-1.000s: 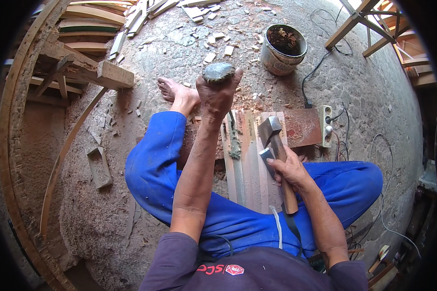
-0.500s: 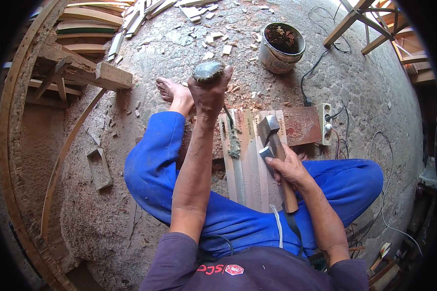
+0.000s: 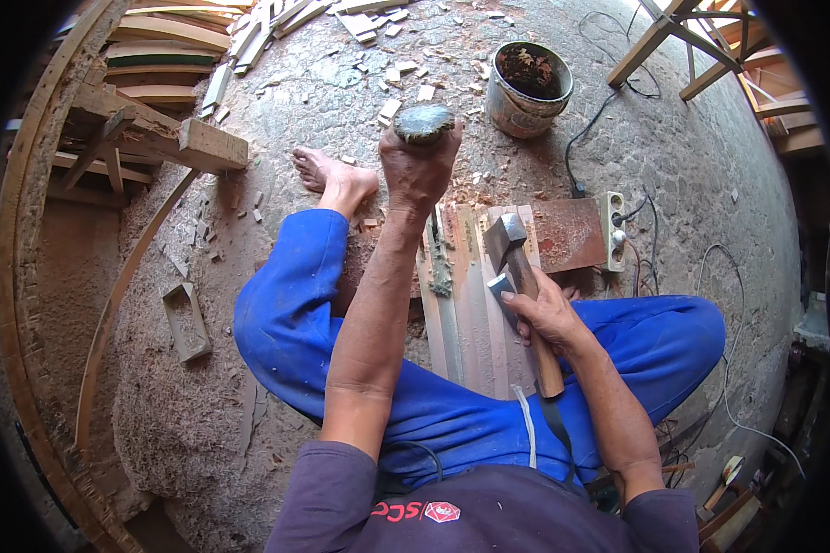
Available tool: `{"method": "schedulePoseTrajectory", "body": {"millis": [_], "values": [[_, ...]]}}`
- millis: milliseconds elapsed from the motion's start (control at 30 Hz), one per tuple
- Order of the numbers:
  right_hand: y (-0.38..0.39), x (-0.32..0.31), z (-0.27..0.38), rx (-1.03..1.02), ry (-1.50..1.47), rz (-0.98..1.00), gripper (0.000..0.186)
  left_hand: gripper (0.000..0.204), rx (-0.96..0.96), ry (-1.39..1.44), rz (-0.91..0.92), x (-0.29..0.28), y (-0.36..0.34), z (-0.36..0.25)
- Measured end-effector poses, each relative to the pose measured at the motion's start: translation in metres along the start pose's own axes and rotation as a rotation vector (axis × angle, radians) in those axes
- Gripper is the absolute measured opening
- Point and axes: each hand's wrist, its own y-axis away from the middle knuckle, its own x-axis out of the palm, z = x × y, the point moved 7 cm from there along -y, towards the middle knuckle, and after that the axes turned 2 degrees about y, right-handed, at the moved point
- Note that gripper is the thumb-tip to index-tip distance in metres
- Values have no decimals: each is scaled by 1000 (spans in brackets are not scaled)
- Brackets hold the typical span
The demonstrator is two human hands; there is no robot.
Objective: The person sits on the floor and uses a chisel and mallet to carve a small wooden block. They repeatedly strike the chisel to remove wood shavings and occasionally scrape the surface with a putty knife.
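Note:
My left hand (image 3: pixel 420 170) is raised over the far end of the boards, its fingers wrapped round a chisel (image 3: pixel 424 123). The chisel's round, grey, frayed handle end faces up, and its blade is hidden below my hand and forearm. Over the right side of the boards, my right hand (image 3: pixel 546 313) grips a hammer (image 3: pixel 550 370) by its wooden handle, the steel head pointing away from me. By my right thumb a flat metal piece (image 3: pixel 501 285) shows, partly covered. Several pale slotted boards (image 3: pixel 470 313) lie side by side between my legs, strewn with chips.
A dirty bucket (image 3: pixel 526 111) stands beyond the boards. A white power strip (image 3: pixel 612 230) with plugged cords lies right of a reddish board (image 3: pixel 567 235). Wooden framing (image 3: pixel 207 147) juts in at left near a small rectangular frame (image 3: pixel 186 323). Offcuts scatter the far floor.
My left hand has moved right with the chisel, and my left forearm leans further over the boards. My right hand still holds the hammer in nearly the same place.

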Motion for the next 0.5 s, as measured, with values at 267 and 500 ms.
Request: {"method": "schedulePoseTrajectory", "body": {"millis": [267, 500], "values": [[3, 0, 7, 3, -47, 9, 52, 14, -183, 167, 135, -22, 3, 11], [32, 4, 66, -252, -50, -23, 76, 13, 55, -45, 118, -9, 12, -14]]}}
